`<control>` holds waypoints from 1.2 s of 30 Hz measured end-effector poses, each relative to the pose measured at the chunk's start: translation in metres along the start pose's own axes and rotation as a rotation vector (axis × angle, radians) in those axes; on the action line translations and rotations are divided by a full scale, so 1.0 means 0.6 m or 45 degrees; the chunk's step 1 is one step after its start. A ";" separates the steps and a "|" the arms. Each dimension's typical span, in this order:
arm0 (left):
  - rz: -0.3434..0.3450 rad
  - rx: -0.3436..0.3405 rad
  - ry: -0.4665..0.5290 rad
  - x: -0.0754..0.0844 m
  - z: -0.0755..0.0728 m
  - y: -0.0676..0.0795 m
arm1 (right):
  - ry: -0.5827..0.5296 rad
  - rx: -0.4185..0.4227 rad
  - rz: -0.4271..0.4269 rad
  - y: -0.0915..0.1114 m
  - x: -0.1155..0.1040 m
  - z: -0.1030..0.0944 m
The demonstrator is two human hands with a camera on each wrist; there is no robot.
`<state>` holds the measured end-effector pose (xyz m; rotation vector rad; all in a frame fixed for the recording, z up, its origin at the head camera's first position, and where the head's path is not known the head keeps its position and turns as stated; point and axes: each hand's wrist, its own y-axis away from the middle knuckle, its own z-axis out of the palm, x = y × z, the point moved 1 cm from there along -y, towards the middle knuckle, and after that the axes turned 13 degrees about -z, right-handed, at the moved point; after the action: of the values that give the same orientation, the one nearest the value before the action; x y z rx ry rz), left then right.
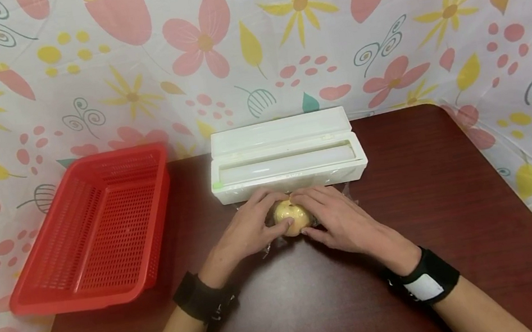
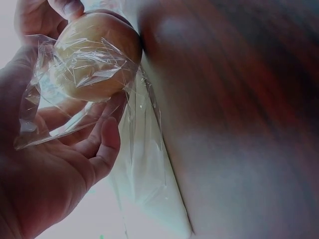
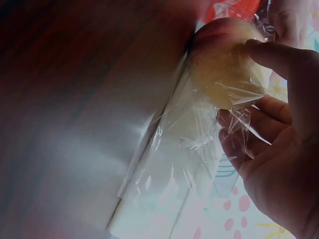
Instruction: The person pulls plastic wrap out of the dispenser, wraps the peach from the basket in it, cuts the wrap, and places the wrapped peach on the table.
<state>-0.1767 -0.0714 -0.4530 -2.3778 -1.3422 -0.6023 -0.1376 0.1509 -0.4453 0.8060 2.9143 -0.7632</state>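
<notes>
At the middle of the dark red table (image 1: 443, 192), just before the white box (image 1: 279, 131): a round fruit (image 1: 295, 215), yellow with a reddish side, covered at least partly by clear film (image 3: 197, 144). With the left hand (image 1: 254, 224), grips this fruit from its left, with fingers bent toward the far side and thumb laid on the near one. With the right hand (image 1: 336, 215), grips it also from its right, with thumb against the skin or film and fingers bent among crumpled folds. Not possible to tell whether resting on the table or slightly lifted. In the box, with lid turned back: a pale roll (image 1: 291, 163), and at the left front corner a small green piece (image 1: 218, 185). On both wrists, wears black bands (image 1: 202, 298). To the left, well apart from the hands: a red perforated basket (image 1: 78, 303). Behind everything: a flower-patterned sheet (image 1: 281, 95).
</notes>
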 end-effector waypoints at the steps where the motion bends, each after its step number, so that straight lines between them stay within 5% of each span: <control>1: -0.005 -0.002 0.002 0.000 0.000 0.000 | 0.003 0.000 0.000 0.000 0.000 0.000; 26: -0.080 -0.035 0.012 0.002 0.001 0.001 | -0.021 -0.035 0.014 0.000 0.002 0.004; 36: -0.046 -0.067 0.002 0.005 0.001 0.002 | -0.070 -0.031 0.026 -0.001 0.004 0.005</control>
<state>-0.1745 -0.0697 -0.4519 -2.3983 -1.3881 -0.6568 -0.1402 0.1500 -0.4480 0.7983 2.8571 -0.7341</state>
